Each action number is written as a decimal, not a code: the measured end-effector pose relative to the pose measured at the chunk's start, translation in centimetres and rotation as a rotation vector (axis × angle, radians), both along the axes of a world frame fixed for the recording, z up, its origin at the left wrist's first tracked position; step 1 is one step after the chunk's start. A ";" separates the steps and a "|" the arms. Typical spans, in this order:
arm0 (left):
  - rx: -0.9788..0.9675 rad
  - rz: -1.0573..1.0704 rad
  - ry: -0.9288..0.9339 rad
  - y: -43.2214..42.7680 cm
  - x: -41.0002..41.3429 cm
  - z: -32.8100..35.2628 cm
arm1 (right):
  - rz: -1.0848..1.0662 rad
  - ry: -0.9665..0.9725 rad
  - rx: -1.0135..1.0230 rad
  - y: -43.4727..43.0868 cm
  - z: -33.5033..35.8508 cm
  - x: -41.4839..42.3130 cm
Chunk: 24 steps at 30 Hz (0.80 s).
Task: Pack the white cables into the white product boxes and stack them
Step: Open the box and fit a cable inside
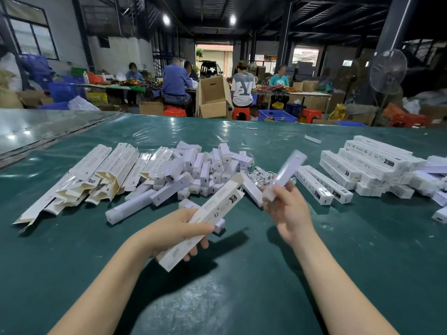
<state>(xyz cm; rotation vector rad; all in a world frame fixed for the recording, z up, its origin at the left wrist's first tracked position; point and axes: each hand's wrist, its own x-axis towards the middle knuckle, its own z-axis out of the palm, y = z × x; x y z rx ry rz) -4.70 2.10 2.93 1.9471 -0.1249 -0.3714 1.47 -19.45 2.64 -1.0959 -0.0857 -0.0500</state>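
**Insert to box mouth: alignment check**

The person's left hand [179, 228] grips a long white box [212, 209] at its near half, fingers [193, 250] curled under it. The box's long axis runs from near-left to far-right. Its open mouth [238, 182], flap raised, points away from the person, toward the right hand.

The right hand [287, 209] grips the lower end of a pale, blurred insert [286, 170], fingers wrapped round it. Whether it carries a cable cannot be told. The insert stands steeper than the box and lies just right of the mouth, not touching it. In my judgement, the insert must next be tilted onto the box axis, and the right hand does the feeding.

Loose cables [257, 176] lie on the tabletop [242, 298] just beyond both hands. Packed boxes form a stack [370, 160] at far right, and flat boxes [101, 172] lie at far left.

Legible print:
- **Stack:** "CE" and "RoHS".
- **Held box:** small marks and a dark label, unreadable.
- **Flat boxes:** lines of text, too small to read.
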 end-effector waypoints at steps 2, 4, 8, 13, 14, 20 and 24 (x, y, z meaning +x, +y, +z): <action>-0.030 0.035 -0.008 0.4 0.2 -0.1 | -0.042 -0.143 -0.371 -0.3 -0.4 0.1; -0.058 0.056 -0.024 0.9 0.3 -0.1 | -0.051 -0.217 -0.453 -0.5 -0.7 0.0; -0.066 0.071 -0.037 1.2 0.4 -0.3 | -0.136 -0.224 -0.391 -0.7 -0.5 0.0; 0.011 0.077 -0.032 1.3 0.4 -0.4 | -0.097 -0.201 -0.259 -0.7 -0.4 0.1; 0.006 0.074 -0.034 1.4 0.4 -0.4 | -0.090 -0.199 -0.250 -0.7 -0.5 0.1; -0.054 0.095 -0.096 1.3 0.4 -0.3 | -0.051 -0.190 -0.218 -1.3 -0.4 0.2; 0.039 0.134 -0.203 1.4 0.3 -0.3 | -0.022 -0.237 -0.365 -1.9 -0.2 0.1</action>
